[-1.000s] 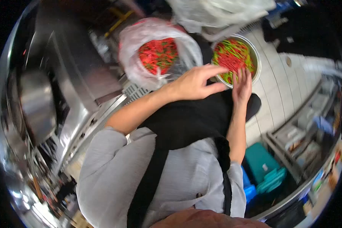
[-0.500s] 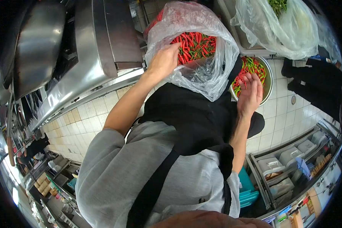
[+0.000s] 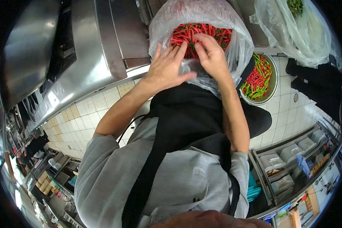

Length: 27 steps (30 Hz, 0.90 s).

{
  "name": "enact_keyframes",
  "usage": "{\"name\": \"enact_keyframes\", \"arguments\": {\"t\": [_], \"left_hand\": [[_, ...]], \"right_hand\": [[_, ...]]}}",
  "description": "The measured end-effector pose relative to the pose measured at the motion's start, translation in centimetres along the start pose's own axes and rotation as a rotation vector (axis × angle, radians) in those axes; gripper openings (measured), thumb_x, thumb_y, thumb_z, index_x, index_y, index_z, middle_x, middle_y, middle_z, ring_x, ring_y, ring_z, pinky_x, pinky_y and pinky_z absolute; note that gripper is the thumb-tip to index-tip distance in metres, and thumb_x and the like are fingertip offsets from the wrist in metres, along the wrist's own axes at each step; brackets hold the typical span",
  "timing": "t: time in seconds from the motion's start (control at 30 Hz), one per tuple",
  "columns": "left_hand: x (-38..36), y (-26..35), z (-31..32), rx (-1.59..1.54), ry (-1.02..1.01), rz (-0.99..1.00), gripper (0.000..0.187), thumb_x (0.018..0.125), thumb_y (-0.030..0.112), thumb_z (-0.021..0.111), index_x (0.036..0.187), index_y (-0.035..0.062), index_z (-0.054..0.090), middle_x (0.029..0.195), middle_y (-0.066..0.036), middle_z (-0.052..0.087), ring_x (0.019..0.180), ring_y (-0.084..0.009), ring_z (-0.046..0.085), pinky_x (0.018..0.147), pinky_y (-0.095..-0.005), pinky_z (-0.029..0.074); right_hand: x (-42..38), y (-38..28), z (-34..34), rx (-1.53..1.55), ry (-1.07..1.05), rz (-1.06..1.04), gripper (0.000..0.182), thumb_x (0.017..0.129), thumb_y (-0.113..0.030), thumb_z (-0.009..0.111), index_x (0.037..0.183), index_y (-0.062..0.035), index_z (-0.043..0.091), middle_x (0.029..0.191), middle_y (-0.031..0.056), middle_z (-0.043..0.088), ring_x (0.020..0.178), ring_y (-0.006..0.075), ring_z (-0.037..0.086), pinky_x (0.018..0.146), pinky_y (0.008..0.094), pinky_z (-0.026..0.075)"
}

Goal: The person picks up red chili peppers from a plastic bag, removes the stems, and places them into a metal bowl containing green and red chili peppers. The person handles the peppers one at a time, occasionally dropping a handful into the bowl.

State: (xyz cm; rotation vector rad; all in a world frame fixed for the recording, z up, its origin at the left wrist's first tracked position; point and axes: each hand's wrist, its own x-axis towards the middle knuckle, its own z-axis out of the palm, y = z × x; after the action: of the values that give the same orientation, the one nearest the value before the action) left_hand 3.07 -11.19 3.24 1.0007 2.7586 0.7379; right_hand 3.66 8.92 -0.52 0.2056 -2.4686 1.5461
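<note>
A clear plastic bag (image 3: pixel 237 49) full of red chilies (image 3: pixel 192 30) lies open in front of my lap. My left hand (image 3: pixel 167 68) rests at the bag's near left edge, fingers spread, fingertips touching the chilies. Reaching into the bag from the right, my right hand (image 3: pixel 212 53) has its thumb and fingers bent over the chilies, apart from each other; nothing is visibly held. To the right of the bag stands a metal bowl (image 3: pixel 274 81) with red and green chilies (image 3: pixel 256 78) in it.
Steel kitchen equipment (image 3: pixel 87 57) fills the left side. At upper right is another plastic bag (image 3: pixel 307 34) with greens. A person's dark-clothed legs (image 3: pixel 317 85) stand at the right, above a rack of containers (image 3: pixel 290 152). White tiles (image 3: pixel 281 110) cover the floor.
My right hand has moved left from the metal bowl into the bag. My left hand has shifted slightly down and its fingers have spread. The view has shifted a little.
</note>
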Motion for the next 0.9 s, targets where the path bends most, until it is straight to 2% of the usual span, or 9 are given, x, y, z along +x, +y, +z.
{"name": "enact_keyframes", "arguments": {"t": [0.07,0.27,0.37,0.47,0.5,0.53,0.63,0.77,0.9], "left_hand": [[-1.5,-0.8,0.6,0.220,-0.128,0.038,0.080,0.092,0.047,0.064,0.147,-0.0053,0.038,0.134,-0.029,0.056,0.127,-0.0425,0.054,0.107,-0.0444,0.044],[5.6,-1.2,3.6,-0.413,0.133,-0.184,0.045,0.101,0.028,0.049,0.133,-0.0028,0.056,0.118,-0.029,0.065,0.113,-0.0420,0.063,0.098,-0.0464,0.048],[11.6,-2.1,2.1,-0.087,-0.206,-0.606,0.045,0.097,0.029,0.040,0.120,0.0006,0.066,0.119,-0.029,0.064,0.112,-0.0438,0.062,0.099,-0.0503,0.047],[14.4,-4.2,1.3,0.120,0.197,-0.413,0.037,0.089,0.030,0.050,0.094,0.0022,0.074,0.098,-0.027,0.069,0.097,-0.0466,0.066,0.093,-0.0512,0.051],[16.6,-8.6,2.2,0.204,0.072,-0.457,0.045,0.089,0.040,0.057,0.112,0.0046,0.071,0.117,-0.028,0.066,0.111,-0.0426,0.063,0.100,-0.0491,0.048],[16.9,-7.9,2.2,0.187,0.023,-0.474,0.044,0.091,0.042,0.057,0.112,0.0056,0.072,0.115,-0.024,0.068,0.107,-0.0406,0.065,0.095,-0.0467,0.050],[16.2,-4.5,0.8,0.223,0.067,-0.469,0.031,0.089,0.034,0.060,0.099,0.0093,0.076,0.102,-0.025,0.070,0.100,-0.0403,0.067,0.089,-0.0467,0.054],[16.4,-6.9,4.8,0.172,0.109,0.000,0.042,0.085,0.044,0.065,0.110,0.0122,0.076,0.115,-0.022,0.069,0.117,-0.0326,0.064,0.097,-0.0400,0.052],[14.2,-4.9,5.7,0.424,-0.038,-0.229,0.086,0.087,0.069,0.056,0.154,0.0199,0.037,0.160,-0.013,0.035,0.144,-0.0320,0.038,0.115,-0.0417,0.035]], "right_hand": [[-0.3,1.0,-0.4,-0.065,0.044,0.035,0.027,0.092,-0.008,0.063,0.118,0.0007,0.065,0.121,0.0209,0.065,0.115,0.0365,0.062,0.099,0.0403,0.048],[-1.3,4.0,-2.3,0.156,0.224,0.318,0.041,0.095,-0.013,0.064,0.132,0.0020,0.057,0.120,0.0192,0.066,0.110,0.0262,0.064,0.095,0.0354,0.050],[-2.3,4.0,-1.4,0.165,0.218,0.319,0.046,0.095,-0.015,0.065,0.136,0.0020,0.054,0.118,0.0198,0.067,0.108,0.0240,0.065,0.094,0.0347,0.050],[-3.1,2.5,-1.5,-0.023,0.162,0.312,0.047,0.095,-0.020,0.062,0.137,0.0003,0.054,0.128,0.0261,0.063,0.120,0.0356,0.061,0.101,0.0386,0.047],[-3.4,2.1,-1.6,-0.036,0.157,0.320,0.047,0.095,-0.021,0.061,0.137,-0.0003,0.055,0.130,0.0266,0.061,0.122,0.0379,0.060,0.102,0.0394,0.046],[-3.6,3.1,-1.7,-0.108,0.164,0.234,0.047,0.097,-0.020,0.063,0.138,0.0006,0.054,0.122,0.0218,0.068,0.112,0.0246,0.067,0.095,0.0338,0.050],[-3.7,2.9,-2.3,0.064,0.184,0.386,0.045,0.097,-0.020,0.062,0.137,0.0000,0.055,0.120,0.0210,0.069,0.111,0.0244,0.067,0.095,0.0328,0.050],[-4.6,3.9,-3.1,-0.006,0.208,0.348,0.041,0.097,-0.018,0.063,0.134,-0.0010,0.059,0.117,0.0180,0.070,0.108,0.0227,0.067,0.094,0.0331,0.051],[-4.7,3.7,-3.5,0.122,0.301,0.330,0.038,0.095,-0.021,0.062,0.129,-0.0032,0.062,0.113,0.0205,0.071,0.106,0.0298,0.069,0.092,0.0366,0.052]]}}
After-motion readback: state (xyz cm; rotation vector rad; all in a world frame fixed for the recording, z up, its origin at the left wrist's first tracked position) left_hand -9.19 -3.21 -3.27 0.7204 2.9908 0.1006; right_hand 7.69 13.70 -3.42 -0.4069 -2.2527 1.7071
